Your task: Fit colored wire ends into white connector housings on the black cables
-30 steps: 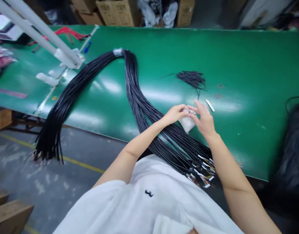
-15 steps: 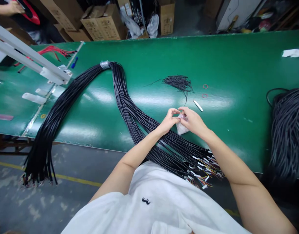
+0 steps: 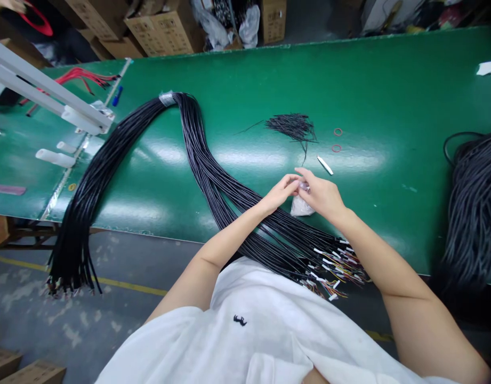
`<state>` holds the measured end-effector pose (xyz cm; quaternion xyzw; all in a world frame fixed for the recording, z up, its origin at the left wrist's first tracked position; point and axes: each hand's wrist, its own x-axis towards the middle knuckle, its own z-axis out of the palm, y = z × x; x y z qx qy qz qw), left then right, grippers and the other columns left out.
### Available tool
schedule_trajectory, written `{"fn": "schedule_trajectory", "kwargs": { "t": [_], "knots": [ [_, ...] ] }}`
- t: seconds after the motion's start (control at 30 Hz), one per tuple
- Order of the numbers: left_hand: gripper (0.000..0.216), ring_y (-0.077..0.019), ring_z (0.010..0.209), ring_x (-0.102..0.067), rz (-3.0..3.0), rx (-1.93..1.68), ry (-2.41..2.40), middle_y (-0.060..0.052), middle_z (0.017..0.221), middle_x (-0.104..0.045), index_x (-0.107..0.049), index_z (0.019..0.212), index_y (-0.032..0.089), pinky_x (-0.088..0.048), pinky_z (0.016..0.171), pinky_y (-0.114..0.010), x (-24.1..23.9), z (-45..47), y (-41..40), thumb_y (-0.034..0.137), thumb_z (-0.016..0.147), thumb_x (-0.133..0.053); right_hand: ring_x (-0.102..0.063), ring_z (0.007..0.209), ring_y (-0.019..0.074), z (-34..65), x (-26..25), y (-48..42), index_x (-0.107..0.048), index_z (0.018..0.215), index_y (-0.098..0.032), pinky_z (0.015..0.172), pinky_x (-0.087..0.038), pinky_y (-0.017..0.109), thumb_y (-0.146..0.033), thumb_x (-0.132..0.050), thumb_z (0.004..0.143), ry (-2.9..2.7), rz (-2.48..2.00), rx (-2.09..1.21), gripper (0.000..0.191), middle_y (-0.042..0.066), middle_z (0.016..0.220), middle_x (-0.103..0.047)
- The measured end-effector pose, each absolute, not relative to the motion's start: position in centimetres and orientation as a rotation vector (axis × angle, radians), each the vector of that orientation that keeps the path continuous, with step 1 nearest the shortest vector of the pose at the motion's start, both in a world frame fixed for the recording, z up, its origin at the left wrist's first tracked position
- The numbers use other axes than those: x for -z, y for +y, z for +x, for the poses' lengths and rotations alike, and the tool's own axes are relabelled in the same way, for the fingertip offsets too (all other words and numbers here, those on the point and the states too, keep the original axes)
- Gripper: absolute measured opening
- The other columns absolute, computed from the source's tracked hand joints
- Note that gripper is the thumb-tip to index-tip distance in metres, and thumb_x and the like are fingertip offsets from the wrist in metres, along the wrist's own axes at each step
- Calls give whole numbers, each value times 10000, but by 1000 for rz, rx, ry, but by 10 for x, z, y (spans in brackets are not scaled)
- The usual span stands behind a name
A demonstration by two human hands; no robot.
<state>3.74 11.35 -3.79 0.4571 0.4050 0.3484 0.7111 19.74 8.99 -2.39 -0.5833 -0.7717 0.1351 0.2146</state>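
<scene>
My left hand (image 3: 282, 193) and my right hand (image 3: 320, 193) meet at the gathered top of a small plastic bag (image 3: 302, 207) with pale contents too small to make out. Fingers of both hands are pinched on its neck, which they partly hide. Just beyond lies a white-handled slim tool (image 3: 324, 165), perhaps a cutter. A heap of short black ties (image 3: 291, 127) and two red rubber bands (image 3: 338, 132) are farther back. Below my wrists runs a long bundle of black cables (image 3: 213, 176), ending in white connectors and coloured wires (image 3: 337, 266).
Another dark cable bundle (image 3: 477, 202) hangs over the green table's (image 3: 389, 96) right side. At left stand a white metal frame (image 3: 49, 85), red cables (image 3: 77, 77) and a blue marker (image 3: 117, 96). Cardboard boxes (image 3: 165, 32) stand behind. A co-worker's hand (image 3: 9, 5) shows at the top left.
My hands stay at the bag's neck, with the fingers shifted slightly and my right hand's fingers more extended over it. The view has tilted a little downward; the co-worker's hand has moved up.
</scene>
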Motion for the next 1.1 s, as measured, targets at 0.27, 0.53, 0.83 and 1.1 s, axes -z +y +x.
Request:
{"fn": "schedule_trajectory", "kwargs": {
  "t": [0.27, 0.53, 0.83, 1.1],
  "knots": [
    [697, -143, 869, -620, 1081, -831, 848, -45, 1144, -640, -517, 1391, 238, -528, 1001, -399, 44, 52, 112, 192, 761, -810, -686, 1279, 319, 215, 32, 74, -350, 1627, -168, 1027, -598, 505, -117, -413, 924, -2233, -1406, -483, 708, 161, 1571, -540],
    [350, -111, 792, -611, 1001, -921, 1056, 12, 885, -643, -571, 934, 161, -505, 846, -287, 49, 65, 98, 193, 706, -834, -677, 1302, 238, 231, 41, 73, -349, 1623, -195, 1067, -588, 397, -168, -400, 1025, -2108, -1399, -491, 601, 101, 1512, -609],
    [251, -168, 850, -647, 1028, -995, 1065, -17, 829, -720, -704, 837, 151, -484, 902, -308, 50, 77, 89, 341, 698, -793, -770, 1094, 171, 233, 35, 71, -536, 1533, -265, 935, -631, 265, -85, -493, 1003, -2362, -1394, -150, 562, 38, 1442, -670],
    [410, -225, 1107, -672, 1085, -995, 1003, -82, 1145, -759, -760, 1037, 164, -476, 1046, -349, 51, 77, 76, 358, 684, -837, -788, 947, 196, 228, 22, 66, -444, 1597, -270, 767, -648, 276, -93, -519, 997, -2400, -1487, -81, 630, 83, 1476, -647]
  ]
}}
